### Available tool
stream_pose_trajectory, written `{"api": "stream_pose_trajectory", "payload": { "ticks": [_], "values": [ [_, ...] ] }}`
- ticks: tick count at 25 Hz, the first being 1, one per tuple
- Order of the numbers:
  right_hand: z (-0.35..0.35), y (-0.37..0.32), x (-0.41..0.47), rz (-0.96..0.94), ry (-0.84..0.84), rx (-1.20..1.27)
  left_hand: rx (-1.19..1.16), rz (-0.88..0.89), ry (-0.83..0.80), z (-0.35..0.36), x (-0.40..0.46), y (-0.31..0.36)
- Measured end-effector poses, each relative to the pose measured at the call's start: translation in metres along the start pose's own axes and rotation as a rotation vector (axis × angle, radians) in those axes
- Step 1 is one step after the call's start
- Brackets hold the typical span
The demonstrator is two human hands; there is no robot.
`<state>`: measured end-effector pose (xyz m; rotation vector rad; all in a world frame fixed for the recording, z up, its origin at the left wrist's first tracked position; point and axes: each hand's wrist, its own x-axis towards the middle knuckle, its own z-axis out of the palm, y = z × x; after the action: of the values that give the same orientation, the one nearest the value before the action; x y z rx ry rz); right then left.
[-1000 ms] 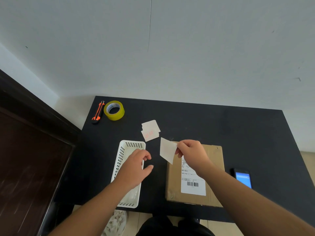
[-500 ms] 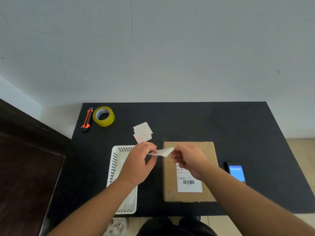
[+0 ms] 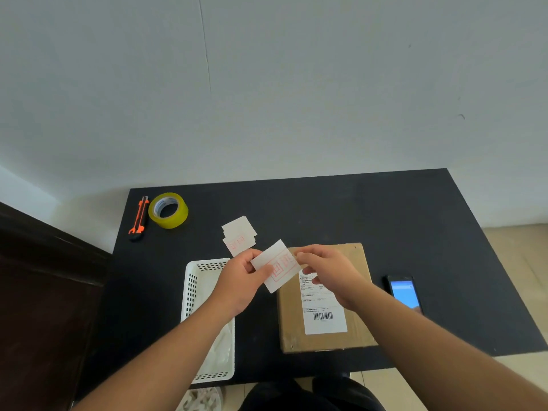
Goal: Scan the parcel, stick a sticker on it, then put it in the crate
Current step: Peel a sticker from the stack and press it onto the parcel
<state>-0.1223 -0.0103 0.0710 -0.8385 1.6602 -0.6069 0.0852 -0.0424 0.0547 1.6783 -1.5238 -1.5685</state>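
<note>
Left hand [image 3: 240,284]: pinches sticker [image 3: 277,266] at its 8 o'clock edge.
Right hand [image 3: 329,272]: pinches its 2 o'clock corner.
Sticker: red print up, long axis 11-to-5.
Parcel [image 3: 354,336]: flat on desk [image 3: 370,215], barcode near.

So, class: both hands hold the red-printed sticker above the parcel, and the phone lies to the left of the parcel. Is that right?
Not quite. The head view shows the phone to the right of the parcel, not the left. The rest stands: the left hand and right hand hold the red-printed sticker above it.
</note>
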Motion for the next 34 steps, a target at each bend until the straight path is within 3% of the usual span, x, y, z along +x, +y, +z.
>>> {"api": "stream_pose_trajectory", "payload": {
  "ticks": [4,6,9,13,21,29,34],
  "values": [
    [-0.012,0.011,-0.001,0.024,-0.019,0.043,-0.073,-0.058,0.032,0.02,0.003,0.01],
    [-0.017,0.017,-0.004,0.091,-0.03,0.121,-0.221,-0.128,0.044,0.032,0.004,0.014],
    [-0.031,0.029,-0.004,0.121,-0.076,0.132,-0.449,-0.233,0.008,0.058,0.005,0.022],
    [-0.052,0.043,-0.003,0.096,-0.032,0.167,-0.539,-0.296,-0.055,0.096,0.002,0.033],
    [-0.102,0.059,0.011,0.072,0.085,0.099,-0.312,-0.327,-0.083,0.132,0.022,0.038],
    [-0.139,0.078,0.029,0.041,-0.038,-0.256,-0.014,-0.276,-0.083,0.15,0.052,0.044],
    [-0.147,0.089,0.048,0.065,-0.027,-0.226,0.065,-0.313,-0.071,0.168,0.059,0.043]
  ]
}}
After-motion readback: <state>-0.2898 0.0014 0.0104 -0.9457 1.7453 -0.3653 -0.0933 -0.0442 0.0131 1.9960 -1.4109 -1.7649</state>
